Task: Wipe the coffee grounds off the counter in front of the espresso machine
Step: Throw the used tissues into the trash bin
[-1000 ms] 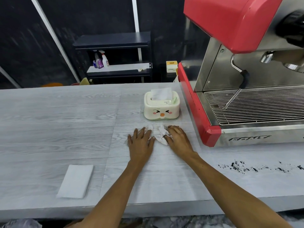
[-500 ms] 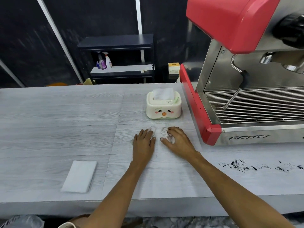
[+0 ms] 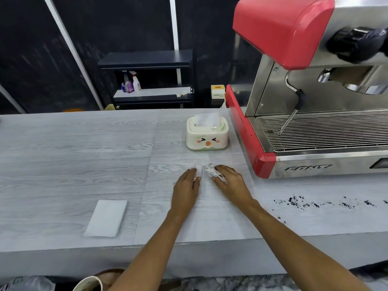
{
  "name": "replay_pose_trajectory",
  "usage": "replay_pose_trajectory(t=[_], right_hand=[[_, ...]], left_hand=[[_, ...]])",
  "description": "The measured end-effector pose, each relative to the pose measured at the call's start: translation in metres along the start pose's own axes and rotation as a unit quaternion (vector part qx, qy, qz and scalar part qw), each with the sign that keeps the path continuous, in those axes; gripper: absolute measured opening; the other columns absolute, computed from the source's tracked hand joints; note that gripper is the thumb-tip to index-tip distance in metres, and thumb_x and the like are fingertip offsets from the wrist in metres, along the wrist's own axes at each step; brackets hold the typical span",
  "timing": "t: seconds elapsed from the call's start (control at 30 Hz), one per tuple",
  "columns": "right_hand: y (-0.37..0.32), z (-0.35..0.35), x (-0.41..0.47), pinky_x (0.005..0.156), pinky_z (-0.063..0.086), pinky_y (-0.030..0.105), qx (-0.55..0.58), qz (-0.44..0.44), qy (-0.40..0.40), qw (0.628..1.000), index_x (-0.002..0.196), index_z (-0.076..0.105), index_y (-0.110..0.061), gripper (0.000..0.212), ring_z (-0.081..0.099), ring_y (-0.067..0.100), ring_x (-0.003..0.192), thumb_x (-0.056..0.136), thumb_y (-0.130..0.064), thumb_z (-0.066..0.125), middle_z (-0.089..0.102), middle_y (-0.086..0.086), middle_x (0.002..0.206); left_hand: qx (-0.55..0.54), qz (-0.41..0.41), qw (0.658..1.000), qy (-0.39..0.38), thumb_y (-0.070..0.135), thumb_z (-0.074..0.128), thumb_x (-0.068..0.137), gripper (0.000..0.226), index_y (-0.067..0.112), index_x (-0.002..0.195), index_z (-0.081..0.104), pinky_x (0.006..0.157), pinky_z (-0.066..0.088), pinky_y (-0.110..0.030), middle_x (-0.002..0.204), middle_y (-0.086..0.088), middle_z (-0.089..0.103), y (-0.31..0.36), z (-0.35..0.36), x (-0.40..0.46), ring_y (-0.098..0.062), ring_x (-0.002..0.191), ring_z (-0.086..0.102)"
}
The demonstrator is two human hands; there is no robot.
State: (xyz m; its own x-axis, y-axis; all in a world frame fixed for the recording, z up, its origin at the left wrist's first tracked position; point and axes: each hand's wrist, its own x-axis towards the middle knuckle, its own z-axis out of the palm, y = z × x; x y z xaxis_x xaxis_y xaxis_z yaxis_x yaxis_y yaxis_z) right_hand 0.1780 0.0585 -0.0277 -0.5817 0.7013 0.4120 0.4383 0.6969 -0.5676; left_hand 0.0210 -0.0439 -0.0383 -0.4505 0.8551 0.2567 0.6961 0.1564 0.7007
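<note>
Both my hands on one crumpled wipe (image 3: 202,172), left hand (image 3: 185,186) and right hand (image 3: 230,182) fingers pinching it, wipe box (image 3: 206,136) just behind, folded cloth (image 3: 107,218) far left, coffee grounds (image 3: 298,201) off right before espresso machine (image 3: 315,91), counter (image 3: 63,164) between

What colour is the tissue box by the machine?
Cream tissue box with a chick face and pale green lid trim; the head view shows it.

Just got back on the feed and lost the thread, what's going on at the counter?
A person has both hands on a white wet wipe on the grey wood-grain counter, left hand and right hand working it flat or folding it. It lies in front of the cream duck-face wipe box. The black coffee grounds before the red and steel espresso machine lie unwiped. A folded white cloth lies to the left.
</note>
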Motion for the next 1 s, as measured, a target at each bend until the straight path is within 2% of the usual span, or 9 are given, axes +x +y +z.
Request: replay_pose_trajectory(t=[0.13, 0.33, 0.53, 0.7, 0.83, 0.9, 1.0], right_hand=[[-0.007, -0.01, -0.014, 0.096, 0.048, 0.034, -0.004, 0.002, 0.017, 1.0, 0.121, 0.062, -0.004, 0.037, 0.06, 0.023, 0.108, 0.087, -0.017, 0.069, 0.065, 0.01, 0.118], [-0.012, -0.027, -0.042, 0.093, 0.048, 0.03, -0.016, 0.023, 0.044, 0.999, 0.118, 0.063, -0.002, 0.035, 0.062, 0.026, 0.105, 0.086, -0.014, 0.07, 0.066, 0.012, 0.117], [-0.006, -0.045, -0.071, 0.09, 0.052, 0.035, -0.031, 0.033, 0.063, 0.997, 0.118, 0.063, -0.002, 0.036, 0.063, 0.026, 0.103, 0.086, -0.014, 0.07, 0.066, 0.011, 0.115], [0.005, -0.068, -0.092, 0.094, 0.045, 0.027, -0.037, 0.054, 0.082, 0.994, 0.12, 0.063, -0.003, 0.037, 0.062, 0.025, 0.107, 0.086, -0.016, 0.069, 0.066, 0.011, 0.117], [0.023, -0.096, -0.118, 0.096, 0.04, 0.021, -0.037, 0.08, 0.104, 0.991, 0.12, 0.063, -0.003, 0.037, 0.061, 0.025, 0.109, 0.087, -0.019, 0.067, 0.065, 0.012, 0.118], [0.035, -0.112, -0.133, 0.096, 0.041, 0.023, -0.041, 0.09, 0.114, 0.989, 0.12, 0.063, -0.003, 0.037, 0.061, 0.025, 0.108, 0.087, -0.019, 0.067, 0.066, 0.012, 0.118], [0.052, -0.136, -0.154, 0.093, 0.05, 0.034, -0.04, 0.087, 0.121, 0.988, 0.119, 0.063, -0.003, 0.036, 0.062, 0.026, 0.108, 0.087, -0.019, 0.068, 0.066, 0.012, 0.117]], left_hand=[[-0.008, 0.021, 1.0, -0.007, 0.024, 0.055, 0.1, 0.041, 0.005, 0.137, 0.055, 0.103, 0.048, -0.042, 0.137, -0.012, 0.06, 0.007, -0.003, -0.012, -0.028, 0.125, 0.058], [-0.029, 0.055, 0.998, -0.023, 0.023, 0.056, 0.1, 0.041, 0.005, 0.137, 0.054, 0.103, 0.049, -0.042, 0.137, -0.012, 0.06, 0.018, -0.003, -0.032, -0.028, 0.124, 0.058], [-0.034, 0.092, 0.995, -0.036, 0.021, 0.058, 0.099, 0.037, 0.007, 0.134, 0.057, 0.096, 0.045, -0.021, 0.132, -0.007, 0.063, 0.042, 0.004, -0.045, -0.023, 0.117, 0.062], [-0.028, 0.123, 0.991, -0.05, 0.021, 0.06, 0.098, 0.038, 0.007, 0.133, 0.058, 0.098, 0.047, -0.024, 0.133, -0.007, 0.064, 0.069, 0.021, -0.054, -0.023, 0.117, 0.062], [-0.033, 0.146, 0.987, -0.056, 0.017, 0.061, 0.097, 0.036, 0.005, 0.131, 0.059, 0.092, 0.037, -0.008, 0.13, -0.008, 0.065, 0.104, 0.04, -0.065, -0.022, 0.113, 0.062], [-0.042, 0.15, 0.986, -0.065, 0.017, 0.061, 0.097, 0.036, 0.005, 0.13, 0.06, 0.092, 0.035, -0.004, 0.13, -0.009, 0.065, 0.121, 0.055, -0.072, -0.022, 0.114, 0.062], [-0.051, 0.16, 0.983, -0.077, 0.017, 0.061, 0.097, 0.035, 0.006, 0.13, 0.06, 0.093, 0.041, -0.01, 0.129, -0.008, 0.065, 0.144, 0.079, -0.082, -0.022, 0.112, 0.063]])
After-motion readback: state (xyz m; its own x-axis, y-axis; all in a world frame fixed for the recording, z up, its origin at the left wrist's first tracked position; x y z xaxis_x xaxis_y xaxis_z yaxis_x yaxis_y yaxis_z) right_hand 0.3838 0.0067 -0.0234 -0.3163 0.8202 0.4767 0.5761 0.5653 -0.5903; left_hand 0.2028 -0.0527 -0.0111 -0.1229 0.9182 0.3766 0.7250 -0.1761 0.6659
